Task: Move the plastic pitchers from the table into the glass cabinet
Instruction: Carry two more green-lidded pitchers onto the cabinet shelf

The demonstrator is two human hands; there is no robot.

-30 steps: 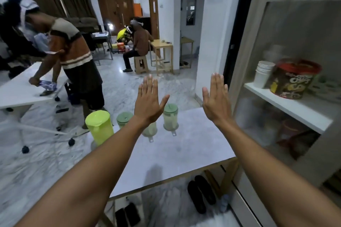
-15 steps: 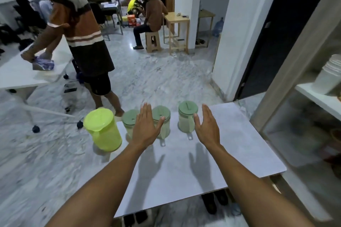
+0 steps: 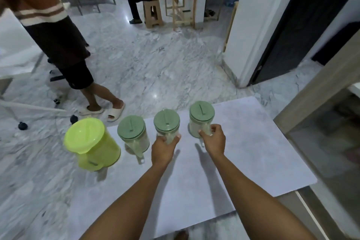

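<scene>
Along the far edge of the grey table (image 3: 243, 154) stand several pitchers in a row. The lime-green pitcher (image 3: 91, 144) is at the left. Beside it is a clear pitcher with a sage-green lid (image 3: 132, 132), handle pointing toward me. My left hand (image 3: 163, 148) is wrapped around the near side of the middle clear pitcher (image 3: 166, 122). My right hand (image 3: 213, 140) grips the right clear pitcher (image 3: 201, 115) at its near side. Both held pitchers still rest on the table. The glass cabinet (image 3: 331, 122) is at the right, its frame and pane partly in view.
A person in shorts and slippers (image 3: 64, 48) stands just beyond the table's far-left corner by a white table (image 3: 13, 54). Another person sits on a wooden stool (image 3: 153, 13) farther back. A white pillar (image 3: 251, 25) and dark doorway rise behind the cabinet.
The camera has tilted down toward the table. Both hands, held open and flat above the table before, have dropped and closed around the middle and right clear pitchers.
</scene>
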